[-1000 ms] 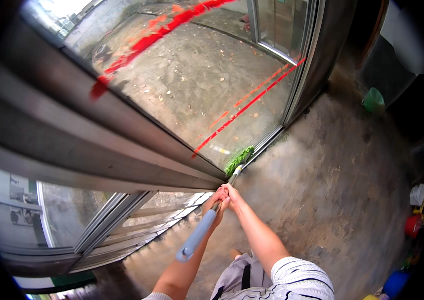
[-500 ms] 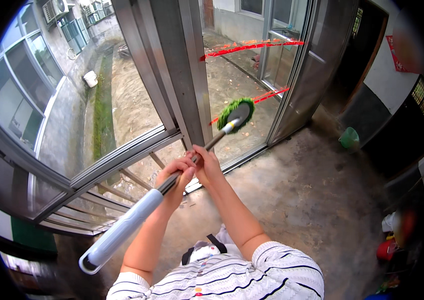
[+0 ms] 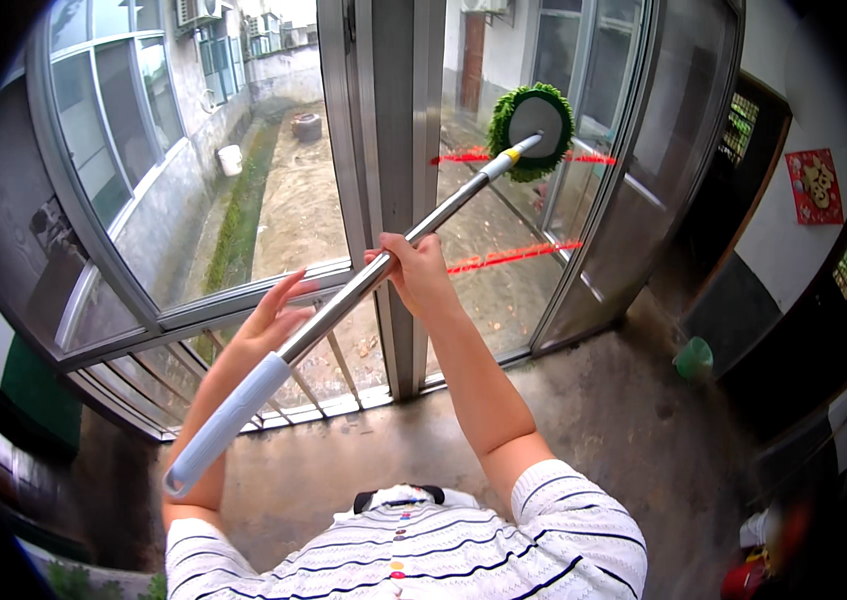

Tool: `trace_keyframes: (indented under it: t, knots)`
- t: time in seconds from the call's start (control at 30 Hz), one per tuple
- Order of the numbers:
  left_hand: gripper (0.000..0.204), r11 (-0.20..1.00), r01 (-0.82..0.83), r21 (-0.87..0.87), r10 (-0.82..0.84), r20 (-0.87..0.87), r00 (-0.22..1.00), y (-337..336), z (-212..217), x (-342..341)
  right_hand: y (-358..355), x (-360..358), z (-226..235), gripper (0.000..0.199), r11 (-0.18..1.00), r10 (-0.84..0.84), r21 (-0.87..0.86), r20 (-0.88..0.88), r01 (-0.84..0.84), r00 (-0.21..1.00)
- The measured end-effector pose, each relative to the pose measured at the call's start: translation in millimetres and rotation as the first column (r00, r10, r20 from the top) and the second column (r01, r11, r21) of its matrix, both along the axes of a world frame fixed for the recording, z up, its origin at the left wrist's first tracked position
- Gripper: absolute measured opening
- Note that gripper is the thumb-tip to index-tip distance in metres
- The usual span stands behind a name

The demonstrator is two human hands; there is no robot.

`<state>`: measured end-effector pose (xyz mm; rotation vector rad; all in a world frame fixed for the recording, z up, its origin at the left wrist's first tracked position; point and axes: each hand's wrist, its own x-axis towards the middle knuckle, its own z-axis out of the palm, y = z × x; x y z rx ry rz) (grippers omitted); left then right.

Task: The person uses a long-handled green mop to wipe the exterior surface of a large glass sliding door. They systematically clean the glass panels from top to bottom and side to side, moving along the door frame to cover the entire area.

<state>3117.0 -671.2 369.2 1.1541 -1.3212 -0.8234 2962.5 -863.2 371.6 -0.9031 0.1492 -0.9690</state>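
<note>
I hold a long-handled window mop: a metal pole (image 3: 414,240) with a grey grip end (image 3: 229,420) at lower left and a round green-fringed pad (image 3: 532,128) at upper right, pressed against the window glass (image 3: 504,200). My right hand (image 3: 414,275) is shut around the middle of the pole. My left hand (image 3: 274,318) is under the pole lower down, fingers spread and palm against it, not wrapped around it.
A metal window frame post (image 3: 394,150) stands in the middle, with glass panes on both sides. Red tape strips (image 3: 504,258) cross the right pane. A concrete floor (image 3: 584,400) lies below, with a green bucket (image 3: 694,358) at right.
The view tilted upward and the mop pad rose from the window's foot to high on the right pane. My left hand opened its grip on the pole.
</note>
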Motion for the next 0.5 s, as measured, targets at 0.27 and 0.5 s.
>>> trace_keyframes:
  t: [0.27,0.5]
  knots:
    - [0.031,0.864,0.08,0.497,-0.308,0.396,0.865,7.3,-10.4,-91.3,-63.4,-75.4,-8.5,0.039,0.959,-0.151,-0.275,-0.283,0.07,0.947]
    - [0.024,0.811,-0.034,0.585,0.195,-0.215,0.957,22.7,-85.7,-181.2,-58.1,-97.2,-26.5,0.044,0.93,-0.032,-0.348,-0.403,-0.12,0.915]
